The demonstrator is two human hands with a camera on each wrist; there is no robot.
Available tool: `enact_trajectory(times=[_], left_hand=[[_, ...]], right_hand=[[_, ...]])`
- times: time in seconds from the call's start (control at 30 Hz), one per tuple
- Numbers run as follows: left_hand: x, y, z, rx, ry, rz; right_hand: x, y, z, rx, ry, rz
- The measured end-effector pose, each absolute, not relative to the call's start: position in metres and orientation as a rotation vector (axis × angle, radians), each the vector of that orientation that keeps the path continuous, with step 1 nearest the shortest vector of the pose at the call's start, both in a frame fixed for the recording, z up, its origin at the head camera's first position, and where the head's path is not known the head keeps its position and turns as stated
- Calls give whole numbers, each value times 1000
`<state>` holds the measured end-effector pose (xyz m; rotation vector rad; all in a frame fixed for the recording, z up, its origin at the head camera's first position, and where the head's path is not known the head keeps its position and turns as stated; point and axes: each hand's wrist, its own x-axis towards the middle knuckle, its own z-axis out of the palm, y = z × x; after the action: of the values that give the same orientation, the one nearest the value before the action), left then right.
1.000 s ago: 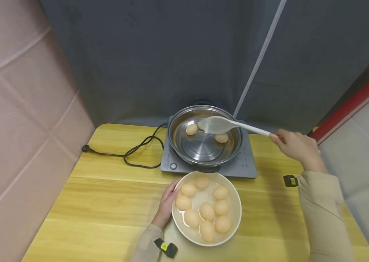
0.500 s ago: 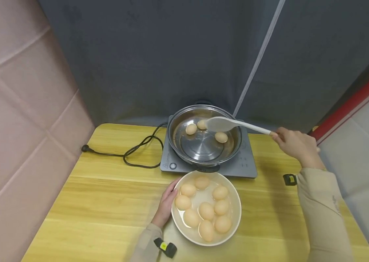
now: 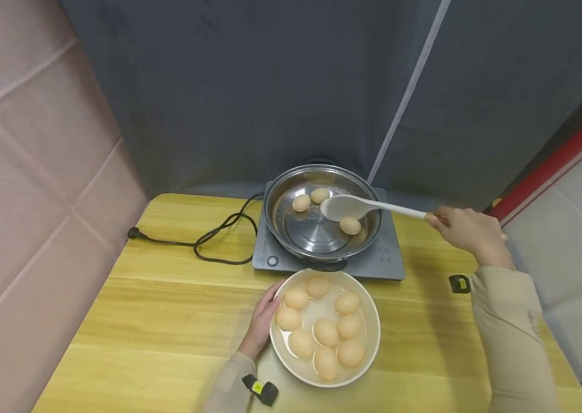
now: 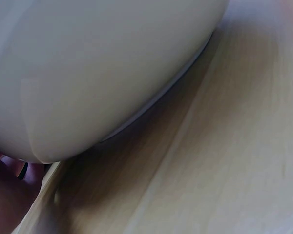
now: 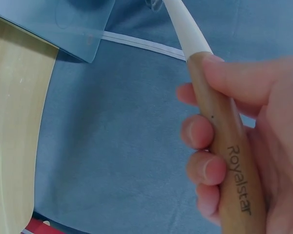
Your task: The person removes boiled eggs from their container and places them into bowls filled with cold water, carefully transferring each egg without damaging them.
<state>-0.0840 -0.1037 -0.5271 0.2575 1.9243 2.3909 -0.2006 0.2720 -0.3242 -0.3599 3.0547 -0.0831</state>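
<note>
My right hand (image 3: 469, 234) grips the wooden handle (image 5: 224, 141) of a white cooking spoon (image 3: 345, 207), fingers wrapped round it in the right wrist view. The spoon's head reaches into a steel pan (image 3: 317, 238), close beside an egg (image 3: 350, 225) on the right. Two more eggs, one at the left (image 3: 301, 202) and one at the back (image 3: 320, 195), lie in the pan. My left hand (image 3: 262, 322) holds the left side of a cream bowl (image 3: 282, 361), thumb at its rim. Several brown eggs (image 3: 326, 332) sit in water inside it. The left wrist view shows mostly the bowl's outer wall (image 4: 102, 63).
Under the pan is a flat grey induction cooker (image 3: 373, 261), with its black cord (image 3: 213, 234) looped to the left on the wooden table (image 3: 177, 327). A dark curtain (image 3: 249, 97) stands behind, and a pale quilted wall (image 3: 33, 189) runs along the left.
The spoon's head has shifted back from the rear egg toward the right-hand egg, and both eggs have moved slightly. My left hand and the bowl stay in place.
</note>
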Motion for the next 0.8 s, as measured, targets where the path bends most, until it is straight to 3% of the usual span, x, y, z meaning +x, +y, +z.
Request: enact_trajectory(times=[0.67, 0.8], left_hand=[[-83, -104, -528, 279, 1922, 2396], [-83, -105, -530, 390, 1975, 2401]], right_hand=[[-192, 267, -317, -437, 2907, -61], [-191, 266, -317, -465, 2896, -75]])
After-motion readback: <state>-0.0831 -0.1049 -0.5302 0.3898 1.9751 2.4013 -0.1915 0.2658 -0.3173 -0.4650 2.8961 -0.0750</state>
